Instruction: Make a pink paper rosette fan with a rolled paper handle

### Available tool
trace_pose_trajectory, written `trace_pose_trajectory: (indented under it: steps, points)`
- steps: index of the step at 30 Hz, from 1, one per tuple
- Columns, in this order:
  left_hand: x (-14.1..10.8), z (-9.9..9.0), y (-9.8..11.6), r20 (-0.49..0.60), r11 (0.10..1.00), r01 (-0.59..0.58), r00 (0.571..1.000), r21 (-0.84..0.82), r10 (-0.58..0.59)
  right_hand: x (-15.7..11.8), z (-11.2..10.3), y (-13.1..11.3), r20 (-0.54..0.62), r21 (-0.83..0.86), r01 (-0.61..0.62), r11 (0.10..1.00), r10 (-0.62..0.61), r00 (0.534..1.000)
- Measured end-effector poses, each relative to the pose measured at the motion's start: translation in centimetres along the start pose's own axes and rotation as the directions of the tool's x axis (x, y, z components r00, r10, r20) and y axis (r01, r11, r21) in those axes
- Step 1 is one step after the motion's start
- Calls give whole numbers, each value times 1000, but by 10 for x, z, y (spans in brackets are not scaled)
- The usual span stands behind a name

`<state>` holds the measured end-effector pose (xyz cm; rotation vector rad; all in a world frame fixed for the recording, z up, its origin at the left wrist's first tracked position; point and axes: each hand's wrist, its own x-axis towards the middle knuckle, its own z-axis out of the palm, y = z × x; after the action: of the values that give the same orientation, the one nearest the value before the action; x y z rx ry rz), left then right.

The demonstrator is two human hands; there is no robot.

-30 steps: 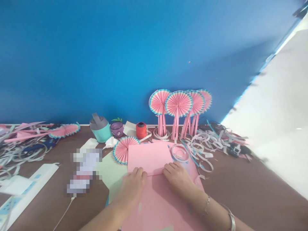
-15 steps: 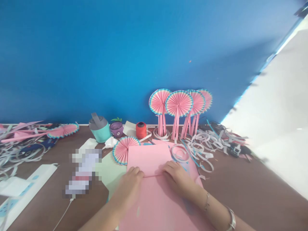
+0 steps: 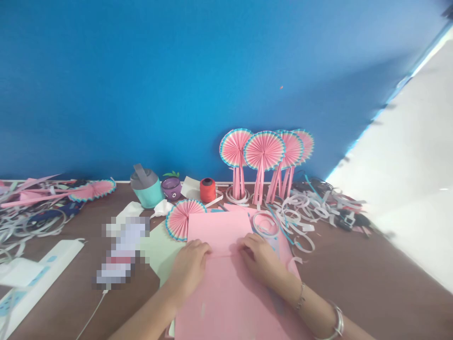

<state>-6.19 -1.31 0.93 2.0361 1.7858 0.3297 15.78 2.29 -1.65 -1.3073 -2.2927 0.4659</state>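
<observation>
Pink paper (image 3: 219, 230), near edge running crosswise, is pinched by the fingers (image 3: 203, 247) of the left hand (image 3: 190, 263) and right hand (image 3: 261, 259).

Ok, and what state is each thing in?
Pink sheet, mostly smooth
Left hand, fingers bent at the sheet
Right hand, fingers bent at the sheet
Standing fans, opened round, upright
Fan by the sheet, spread, partly covered
Red spool, wound, upright
Teal container, lid on
Pale strips, loose, curled
Power strip, adapter on it
Pixelated device, cabled, otherwise unreadable

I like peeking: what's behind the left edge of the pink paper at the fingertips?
A fan peeks out beside green paper. I can't see the fan's right part; the pink paper covers it.
</observation>
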Motion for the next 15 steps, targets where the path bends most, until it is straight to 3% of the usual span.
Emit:
trace_pose_trajectory:
  steps: [5,8,11,15]
  points:
    - [-2,-3,6,26,990,-11,1000,142,8,0,-1,0,5,-216,66,974,-66,998]
    - [-7,0,11,18,955,-90,996,282,88,-2,-2,-1,27,-357,125,926,-124,992]
    - [-12,13,12,17,885,-203,976,420,215,-4,1,-1,58,-452,222,864,-219,974]
    - [-18,36,13,-7,801,-135,985,583,171,-11,12,-5,49,-520,286,805,-306,951]
